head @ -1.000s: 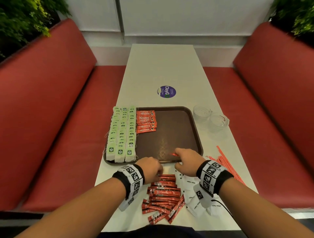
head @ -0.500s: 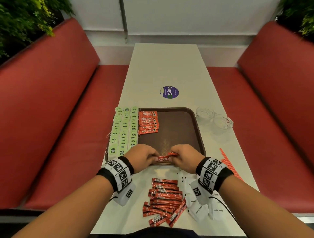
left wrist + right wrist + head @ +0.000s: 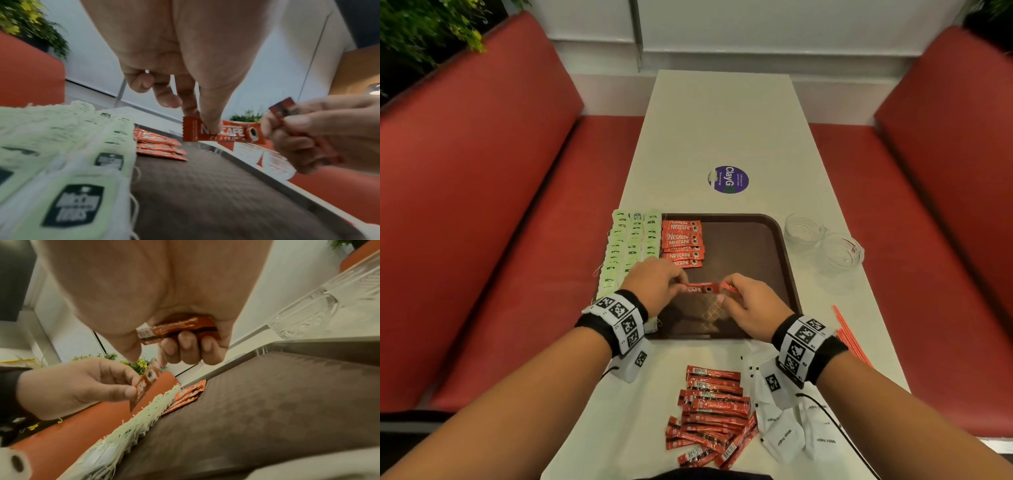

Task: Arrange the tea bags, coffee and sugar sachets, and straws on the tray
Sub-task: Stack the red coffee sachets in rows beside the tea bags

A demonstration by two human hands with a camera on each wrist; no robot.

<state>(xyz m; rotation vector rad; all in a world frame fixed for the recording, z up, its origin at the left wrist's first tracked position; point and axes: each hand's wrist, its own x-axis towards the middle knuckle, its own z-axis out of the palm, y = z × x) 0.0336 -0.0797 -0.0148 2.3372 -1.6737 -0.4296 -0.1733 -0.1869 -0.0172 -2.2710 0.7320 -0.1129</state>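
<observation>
A brown tray point(image 3: 767, 274) lies on the white table with rows of green tea bags point(image 3: 631, 246) along its left side and a column of red coffee sachets point(image 3: 681, 245) beside them. Above the tray's near half my left hand point(image 3: 657, 284) pinches one red coffee sachet point(image 3: 700, 288) point(image 3: 224, 133) by its left end. My right hand point(image 3: 746, 301) touches that sachet's right end and grips more red sachets point(image 3: 179, 328) in its curled fingers. A loose pile of coffee sachets point(image 3: 712, 414) and white sugar sachets point(image 3: 787, 435) lies near me. Red straws point(image 3: 852, 335) lie at the right.
Two clear glass dishes point(image 3: 822, 243) stand right of the tray. A purple round sticker point(image 3: 729, 180) marks the table beyond it. Red bench seats point(image 3: 517, 240) flank the table on both sides, with plants behind them.
Both hands rose from the sachet pile at the near edge and moved forward over the tray. The left hand now pinches one coffee sachet taken from the right hand's bundle.
</observation>
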